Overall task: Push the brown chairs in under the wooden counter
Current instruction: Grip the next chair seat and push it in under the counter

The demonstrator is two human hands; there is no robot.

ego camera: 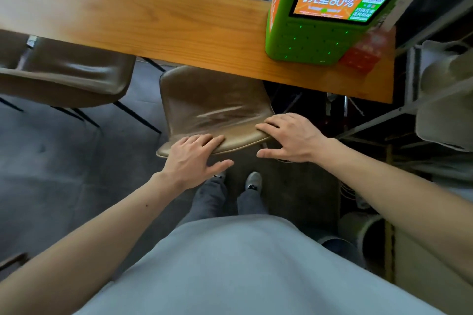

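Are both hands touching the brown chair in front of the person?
Touching. The head view shows the left hand and the right hand lying flat on the top edge of the brown chair's backrest, fingers draped over it.

The wooden counter [143, 23] carries a green charging kiosk [317, 33] near its right end, with a red leaflet [363, 55] just beside it. On the grey floor [64, 161], two brown chairs [215, 102] stand at the counter's near edge.
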